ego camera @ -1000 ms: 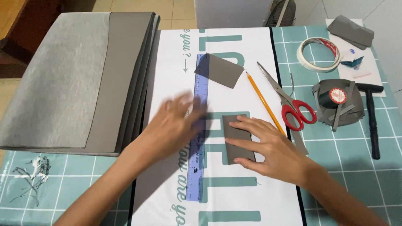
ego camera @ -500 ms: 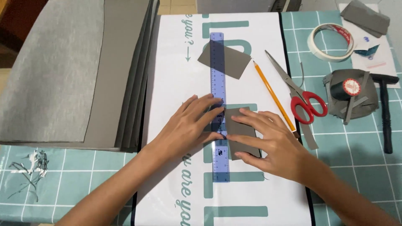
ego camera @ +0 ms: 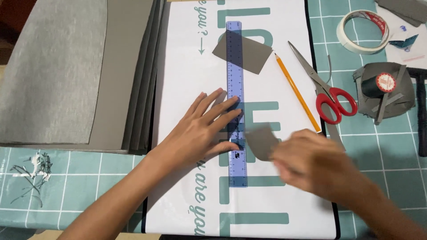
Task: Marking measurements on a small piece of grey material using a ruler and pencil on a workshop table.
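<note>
My left hand point(ego camera: 200, 129) lies flat with its fingers spread, pressing on a translucent blue ruler point(ego camera: 235, 66). The ruler runs lengthwise down a white sheet with teal print point(ego camera: 187, 66). My right hand point(ego camera: 311, 164) is blurred by motion, just right of the ruler. Its fingers grip the right edge of a small grey piece point(ego camera: 260, 140), which sits tilted against the ruler. A second grey piece point(ego camera: 253, 55) lies partly under the ruler's far end.
A yellow pencil point(ego camera: 296, 91) and red-handled scissors point(ego camera: 329, 95) lie to the right of the ruler. A tape roll point(ego camera: 362, 32) and a black spool on grey scraps point(ego camera: 384, 89) sit further right. A stack of grey sheets point(ego camera: 66, 71) fills the left. A teal grid mat point(ego camera: 80, 186) lies underneath.
My right hand has pulled back toward me and to the right, taking the small grey piece with it and turning it. My left hand has stayed pressed on the ruler.
</note>
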